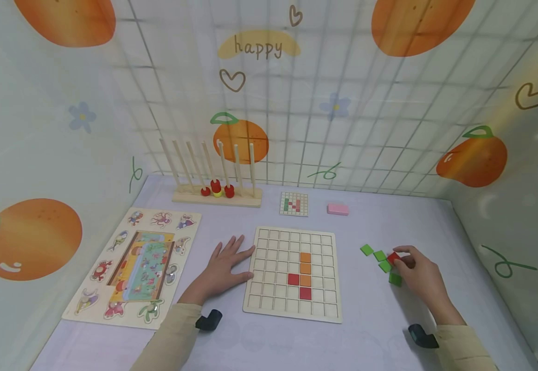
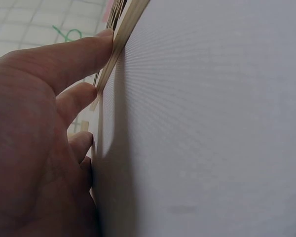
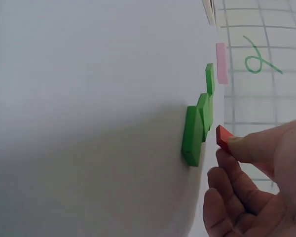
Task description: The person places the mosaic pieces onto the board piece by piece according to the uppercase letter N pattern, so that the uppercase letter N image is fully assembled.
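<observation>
A wooden grid board (image 1: 278, 304) lies flat in the middle of the table. Three orange tiles (image 1: 305, 268) and two red tiles (image 1: 293, 279) sit in its cells. My left hand (image 1: 224, 270) is spread at the board's left side; in the left wrist view the thumb (image 2: 84, 57) touches its edge. Off to the right, my right hand (image 1: 419, 273) pinches a red tile (image 1: 392, 257) between thumb and fingers. Several green tiles (image 1: 366, 250) lie beside that hand. In the right wrist view the held red tile (image 3: 222, 137) appears just above the table.
Behind the board lie a small pattern card (image 1: 294, 204) and a pink eraser-like block (image 1: 338, 209). A wooden peg stand (image 1: 218, 198) with several beads stands at the back left. A picture puzzle board (image 1: 130, 317) lies on the left. Printed curtains surround the table.
</observation>
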{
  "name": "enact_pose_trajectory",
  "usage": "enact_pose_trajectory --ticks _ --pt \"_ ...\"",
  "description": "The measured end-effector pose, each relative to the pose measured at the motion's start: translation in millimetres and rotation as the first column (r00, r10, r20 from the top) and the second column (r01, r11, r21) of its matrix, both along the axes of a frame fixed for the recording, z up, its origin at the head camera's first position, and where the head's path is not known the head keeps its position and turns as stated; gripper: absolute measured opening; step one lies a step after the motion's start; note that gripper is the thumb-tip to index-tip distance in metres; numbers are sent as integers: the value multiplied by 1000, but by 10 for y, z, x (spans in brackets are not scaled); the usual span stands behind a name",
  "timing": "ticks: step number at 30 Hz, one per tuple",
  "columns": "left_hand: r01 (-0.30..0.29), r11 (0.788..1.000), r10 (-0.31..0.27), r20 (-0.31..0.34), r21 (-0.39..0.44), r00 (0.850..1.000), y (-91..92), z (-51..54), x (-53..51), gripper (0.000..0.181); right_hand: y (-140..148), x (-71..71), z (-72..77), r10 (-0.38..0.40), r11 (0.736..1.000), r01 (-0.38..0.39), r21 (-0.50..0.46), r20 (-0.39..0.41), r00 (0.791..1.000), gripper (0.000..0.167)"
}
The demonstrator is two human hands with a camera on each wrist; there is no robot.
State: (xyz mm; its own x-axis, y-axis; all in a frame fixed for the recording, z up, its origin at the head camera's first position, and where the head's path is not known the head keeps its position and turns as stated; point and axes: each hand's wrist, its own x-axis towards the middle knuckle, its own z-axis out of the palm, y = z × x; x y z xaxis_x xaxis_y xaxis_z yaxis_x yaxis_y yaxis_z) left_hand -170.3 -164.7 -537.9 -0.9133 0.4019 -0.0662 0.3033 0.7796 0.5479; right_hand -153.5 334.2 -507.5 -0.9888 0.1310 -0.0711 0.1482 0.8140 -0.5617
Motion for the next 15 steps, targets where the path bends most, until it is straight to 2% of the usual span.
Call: enact_pose_trajectory --ticks 7,15 --pt "4 1000 -4 -6 0 1000 0 2 -1 71 -86 5 32 5 1000 -5 -30 -16 1000 34" --pt "4 1000 -4 -1 4 1000 0 16 3 71 -263 43 91 51 997 -54 -60 -40 998 31"
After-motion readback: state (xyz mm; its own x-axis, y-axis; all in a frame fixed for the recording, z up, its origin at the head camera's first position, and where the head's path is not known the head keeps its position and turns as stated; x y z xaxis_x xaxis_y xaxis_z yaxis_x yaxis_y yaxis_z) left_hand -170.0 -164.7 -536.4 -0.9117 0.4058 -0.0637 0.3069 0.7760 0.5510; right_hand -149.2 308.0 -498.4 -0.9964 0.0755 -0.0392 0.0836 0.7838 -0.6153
